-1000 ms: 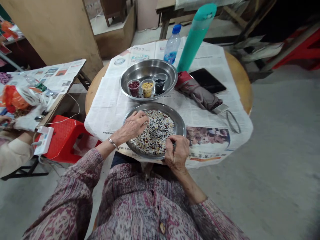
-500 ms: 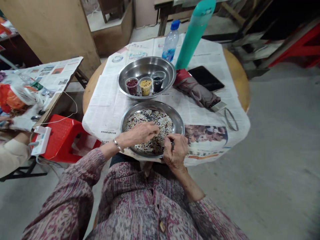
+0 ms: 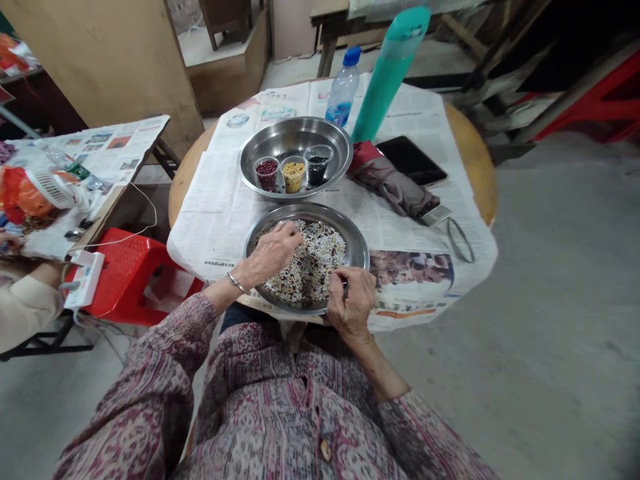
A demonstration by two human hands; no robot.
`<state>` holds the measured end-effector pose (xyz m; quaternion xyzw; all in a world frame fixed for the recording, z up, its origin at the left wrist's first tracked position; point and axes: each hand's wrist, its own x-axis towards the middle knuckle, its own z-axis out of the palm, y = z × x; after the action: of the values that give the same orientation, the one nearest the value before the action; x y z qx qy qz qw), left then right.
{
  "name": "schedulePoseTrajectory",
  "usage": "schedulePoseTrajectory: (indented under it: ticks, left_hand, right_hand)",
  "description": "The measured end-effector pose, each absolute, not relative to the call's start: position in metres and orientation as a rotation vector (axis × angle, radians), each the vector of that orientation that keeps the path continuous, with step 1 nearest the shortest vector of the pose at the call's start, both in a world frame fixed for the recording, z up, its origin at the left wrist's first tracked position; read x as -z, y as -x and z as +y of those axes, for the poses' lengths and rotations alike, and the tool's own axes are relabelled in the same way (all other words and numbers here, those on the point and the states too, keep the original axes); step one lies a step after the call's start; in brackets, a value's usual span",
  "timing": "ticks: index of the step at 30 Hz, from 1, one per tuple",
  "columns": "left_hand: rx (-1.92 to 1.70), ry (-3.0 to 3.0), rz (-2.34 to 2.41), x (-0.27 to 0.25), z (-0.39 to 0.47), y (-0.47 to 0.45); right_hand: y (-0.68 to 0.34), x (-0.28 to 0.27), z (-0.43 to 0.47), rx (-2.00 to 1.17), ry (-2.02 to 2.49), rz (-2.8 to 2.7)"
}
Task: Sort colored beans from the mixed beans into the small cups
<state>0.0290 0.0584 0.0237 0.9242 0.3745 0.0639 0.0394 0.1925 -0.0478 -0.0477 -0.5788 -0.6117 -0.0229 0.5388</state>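
Note:
A steel bowl (image 3: 357,245) near the front of the table holds a spread of mixed white, yellow, dark red and black grains and beans (image 3: 320,250). Over the left part of the grains is my left hand (image 3: 277,252), palm down, its fingers curled and pressed together; whatever is in them is hidden. My right hand (image 3: 353,300) is closed at the bowl's near right rim, with a small dark thing partly showing among the fingers. Behind, a second steel bowl (image 3: 245,163) contains clear cups of dark red beans (image 3: 267,171), yellow kernels (image 3: 293,175) and black beans (image 3: 317,168).
Newspaper (image 3: 200,233) covers the round table. Behind the bowls stand a clear bottle (image 3: 343,90) and a tall teal bottle (image 3: 390,73). A folded umbrella (image 3: 393,180) and a black tablet-like object (image 3: 413,160) lie at right. A red stool (image 3: 127,280) and another person's sleeve (image 3: 30,307) are left.
My left hand has shifted left and slightly away from me across the grains, uncovering more of the bowl's middle. The right hand stays at the rim.

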Motion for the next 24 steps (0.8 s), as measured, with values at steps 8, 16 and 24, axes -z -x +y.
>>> schedulePoseTrajectory:
  ticks: [8,16,24]
  left_hand:
    - [-0.058,-2.596,1.342,-0.032,0.029,0.003]
    - [-0.267,-2.49,0.979,-0.019,0.025,-0.041]
    - [-0.303,-2.608,1.207,-0.024,0.061,-0.061]
  right_hand:
    - [-0.192,0.046,-0.049,0.043,1.321,-1.458]
    - [-0.192,0.048,-0.048,0.055,1.383,-1.449]
    - [-0.193,0.048,-0.048,0.047,1.376,-1.461]
